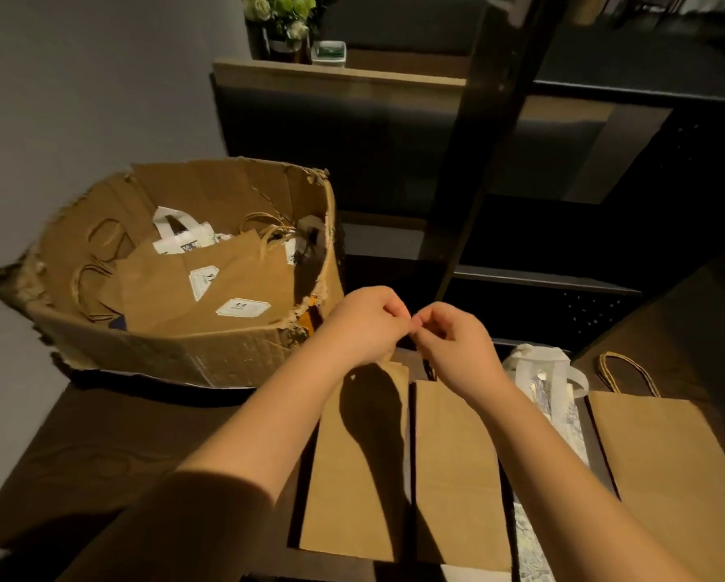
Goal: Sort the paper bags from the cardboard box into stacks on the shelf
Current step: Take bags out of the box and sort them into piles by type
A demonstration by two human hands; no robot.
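While both hands, left hand [367, 319] & right hand [453, 344], pinch sth tiny w/ curled fingers [426, 321] above the brown bag [453, 464], probably its handle, they'd best flatten it, then square edges w/ the neighbouring bag [352, 476].

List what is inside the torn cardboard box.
The torn cardboard box holds flat brown paper bags with white labels and twine handles, plus a white bag behind them. Anything beneath is covered.

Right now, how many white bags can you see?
2: one white bag stands in the cardboard box behind the brown bags; another white bag lies on the shelf right of the hands. More may be hidden underneath.
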